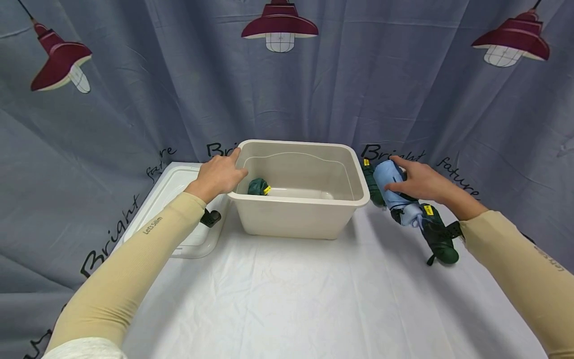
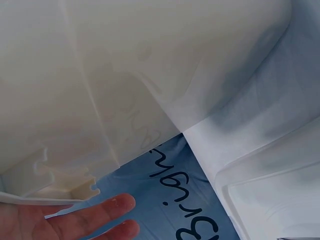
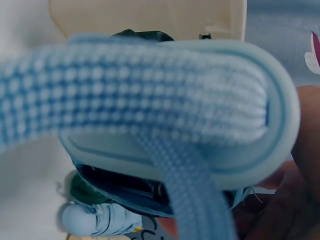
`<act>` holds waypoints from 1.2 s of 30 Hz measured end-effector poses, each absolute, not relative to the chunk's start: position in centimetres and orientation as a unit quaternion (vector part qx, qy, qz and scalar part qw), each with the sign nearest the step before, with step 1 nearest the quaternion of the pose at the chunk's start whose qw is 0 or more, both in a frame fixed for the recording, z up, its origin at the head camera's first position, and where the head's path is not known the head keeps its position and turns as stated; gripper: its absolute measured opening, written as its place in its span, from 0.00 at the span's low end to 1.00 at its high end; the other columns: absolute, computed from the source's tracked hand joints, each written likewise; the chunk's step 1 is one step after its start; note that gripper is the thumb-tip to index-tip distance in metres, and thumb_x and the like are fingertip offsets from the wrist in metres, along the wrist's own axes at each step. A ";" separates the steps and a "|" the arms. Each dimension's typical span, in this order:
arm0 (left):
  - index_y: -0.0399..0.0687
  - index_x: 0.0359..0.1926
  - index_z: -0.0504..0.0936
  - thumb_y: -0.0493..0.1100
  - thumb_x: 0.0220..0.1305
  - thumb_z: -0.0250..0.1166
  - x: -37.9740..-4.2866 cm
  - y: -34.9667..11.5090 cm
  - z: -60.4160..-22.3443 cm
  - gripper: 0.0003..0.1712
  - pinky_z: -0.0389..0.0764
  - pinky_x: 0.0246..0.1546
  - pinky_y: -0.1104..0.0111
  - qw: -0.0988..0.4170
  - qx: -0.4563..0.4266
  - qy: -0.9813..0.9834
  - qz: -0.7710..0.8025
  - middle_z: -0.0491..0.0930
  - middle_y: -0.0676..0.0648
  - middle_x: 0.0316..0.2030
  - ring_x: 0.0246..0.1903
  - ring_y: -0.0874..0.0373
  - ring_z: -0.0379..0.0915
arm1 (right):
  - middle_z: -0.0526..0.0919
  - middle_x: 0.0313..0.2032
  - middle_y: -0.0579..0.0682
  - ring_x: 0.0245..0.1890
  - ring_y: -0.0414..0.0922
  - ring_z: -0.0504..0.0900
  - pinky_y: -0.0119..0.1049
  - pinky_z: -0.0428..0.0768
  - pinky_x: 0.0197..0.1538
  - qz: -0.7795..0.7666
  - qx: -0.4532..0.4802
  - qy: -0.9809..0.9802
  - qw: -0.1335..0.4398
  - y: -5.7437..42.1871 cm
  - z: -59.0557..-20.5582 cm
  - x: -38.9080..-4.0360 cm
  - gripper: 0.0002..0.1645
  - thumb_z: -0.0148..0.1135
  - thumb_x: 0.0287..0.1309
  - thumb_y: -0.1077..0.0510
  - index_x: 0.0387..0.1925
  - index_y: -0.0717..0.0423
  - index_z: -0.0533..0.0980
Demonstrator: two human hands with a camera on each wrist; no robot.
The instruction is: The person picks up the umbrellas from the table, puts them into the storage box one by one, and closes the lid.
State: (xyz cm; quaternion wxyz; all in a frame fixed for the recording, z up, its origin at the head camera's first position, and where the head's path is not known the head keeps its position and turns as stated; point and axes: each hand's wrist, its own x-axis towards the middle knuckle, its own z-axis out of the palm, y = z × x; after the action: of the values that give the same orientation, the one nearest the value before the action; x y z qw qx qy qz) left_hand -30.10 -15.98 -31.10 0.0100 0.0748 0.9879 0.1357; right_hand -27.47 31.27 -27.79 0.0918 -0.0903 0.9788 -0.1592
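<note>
My right hand (image 1: 419, 180) grips a folded light blue umbrella (image 1: 388, 174), thumb and fingers on either side, just right of a cream plastic bin (image 1: 291, 219). The umbrella's handle end with its woven strap (image 3: 130, 95) fills much of the right wrist view. At the bin's left rim, my left hand (image 1: 220, 174) rests with its fingers straight; the left wrist view shows fingers (image 2: 95, 215) extended outside the wall. Inside the bin, at its left, lies a dark green folded umbrella (image 1: 257, 187) with a yellow tag.
Beside the bin on the right are a dark green umbrella (image 1: 371, 183), a second light blue one (image 1: 410, 215) and another green one (image 1: 438, 239). A white lid (image 1: 197, 244) lies at the left, partly behind my left arm. A grey-blue curtain (image 1: 381, 89) hangs behind the white-covered table (image 1: 287, 299).
</note>
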 end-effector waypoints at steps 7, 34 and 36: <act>0.51 0.81 0.45 0.59 0.70 0.48 -30.0 -15.9 -31.0 0.45 0.76 0.50 0.42 0.016 0.071 0.989 0.131 0.69 0.35 0.69 0.65 0.37 0.68 | 0.73 0.25 0.54 0.32 0.51 0.76 0.45 0.75 0.36 -0.158 -0.094 0.980 0.077 30.4 -26.4 -27.5 0.59 0.65 0.63 0.41 0.79 0.63 0.43; 0.51 0.81 0.46 0.60 0.70 0.48 -29.9 -15.8 -30.9 0.45 0.77 0.47 0.44 0.019 0.071 0.988 0.137 0.71 0.34 0.67 0.60 0.38 0.72 | 0.62 0.69 0.74 0.53 0.60 0.74 0.60 0.76 0.56 -0.191 -0.085 0.976 0.064 27.6 -23.2 -28.1 0.58 0.60 0.65 0.38 0.80 0.59 0.41; 0.51 0.81 0.46 0.60 0.70 0.48 -29.9 -15.8 -30.8 0.45 0.77 0.48 0.44 0.020 0.071 0.988 0.137 0.71 0.34 0.67 0.60 0.38 0.72 | 0.64 0.69 0.73 0.49 0.58 0.76 0.56 0.78 0.51 -0.191 -0.087 0.976 0.063 27.3 -23.0 -28.2 0.58 0.60 0.65 0.38 0.80 0.59 0.41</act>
State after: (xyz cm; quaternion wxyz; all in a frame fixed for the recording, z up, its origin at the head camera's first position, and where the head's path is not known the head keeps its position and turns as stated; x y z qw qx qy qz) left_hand -29.91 -15.78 -30.85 0.0196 0.0713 0.9878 0.1372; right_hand -28.19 27.33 -22.96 0.0626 -0.0866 0.9758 -0.1905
